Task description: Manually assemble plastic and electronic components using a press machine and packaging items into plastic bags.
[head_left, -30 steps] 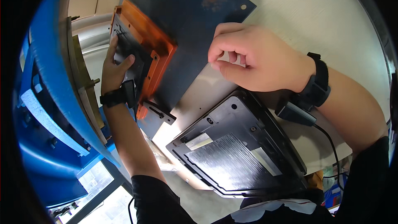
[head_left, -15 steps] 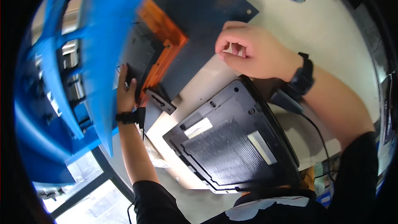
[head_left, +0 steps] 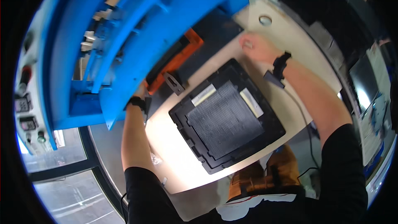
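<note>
A black laptop [head_left: 226, 120] lies bottom side up on the pale worktable [head_left: 174, 149], ribbed panel facing me. My right hand [head_left: 255, 46], with a black wristband, rests as a loose fist on the table beside a dark blue mat [head_left: 215, 29], just beyond the laptop's far corner; nothing shows inside it. My left hand [head_left: 142, 89] reaches under a blue machine frame [head_left: 124, 49] toward an orange-rimmed fixture [head_left: 178, 58]; its fingers are mostly hidden by the frame, so I cannot tell what it touches.
The big blue frame fills the upper left and overhangs the table. A small black bracket [head_left: 173, 82] lies by the fixture. A round hole [head_left: 265, 19] is cut in the tabletop at the back. A cable [head_left: 302, 116] runs along my right forearm. Windows are lower left.
The view has swung, so the blue frame now covers much more of the upper left. My right hand moved off toward the back, away from the laptop. My left hand is now mostly hidden.
</note>
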{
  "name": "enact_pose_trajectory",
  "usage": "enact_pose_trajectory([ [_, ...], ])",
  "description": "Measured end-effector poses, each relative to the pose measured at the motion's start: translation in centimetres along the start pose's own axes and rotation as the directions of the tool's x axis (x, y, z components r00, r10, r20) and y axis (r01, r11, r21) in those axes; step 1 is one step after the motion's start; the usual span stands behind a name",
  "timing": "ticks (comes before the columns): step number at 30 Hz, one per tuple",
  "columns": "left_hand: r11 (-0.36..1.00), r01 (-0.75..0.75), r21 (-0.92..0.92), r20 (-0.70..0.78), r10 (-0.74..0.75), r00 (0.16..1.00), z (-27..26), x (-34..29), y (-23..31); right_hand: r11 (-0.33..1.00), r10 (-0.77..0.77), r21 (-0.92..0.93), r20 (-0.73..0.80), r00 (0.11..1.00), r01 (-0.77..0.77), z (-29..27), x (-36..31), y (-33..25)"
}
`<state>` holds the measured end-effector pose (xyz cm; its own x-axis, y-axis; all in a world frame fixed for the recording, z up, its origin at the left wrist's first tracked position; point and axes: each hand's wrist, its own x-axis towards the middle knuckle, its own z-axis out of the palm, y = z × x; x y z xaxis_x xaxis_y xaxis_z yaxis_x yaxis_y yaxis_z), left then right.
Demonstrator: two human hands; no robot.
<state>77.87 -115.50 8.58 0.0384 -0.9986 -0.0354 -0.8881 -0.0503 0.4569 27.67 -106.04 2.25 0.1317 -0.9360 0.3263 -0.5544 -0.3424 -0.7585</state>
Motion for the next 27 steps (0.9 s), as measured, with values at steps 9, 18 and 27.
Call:
enact_pose_trajectory([
  [9, 0.984, -0.109, -0.138, 0.078, 0.121, 0.990, -1.8, 8.3, -2.8, 0.903, -0.140, -0.402, 0.061, 0.988, 0.153, 4.7, 5.2, -2.6],
  [18, 0.980, -0.154, 0.127, 0.158, 0.133, 0.979, -2.1, 10.4, -0.4, 0.830, -0.371, -0.457, -0.027, 0.928, 0.319, 6.7, 4.6, -0.4],
  [27, 0.910, -0.280, 0.307, 0.225, 0.217, 0.950, -2.8, 12.6, 0.0, 0.869, -0.115, -0.464, 0.145, 0.983, 0.170, 4.6, 6.8, -5.4],
])
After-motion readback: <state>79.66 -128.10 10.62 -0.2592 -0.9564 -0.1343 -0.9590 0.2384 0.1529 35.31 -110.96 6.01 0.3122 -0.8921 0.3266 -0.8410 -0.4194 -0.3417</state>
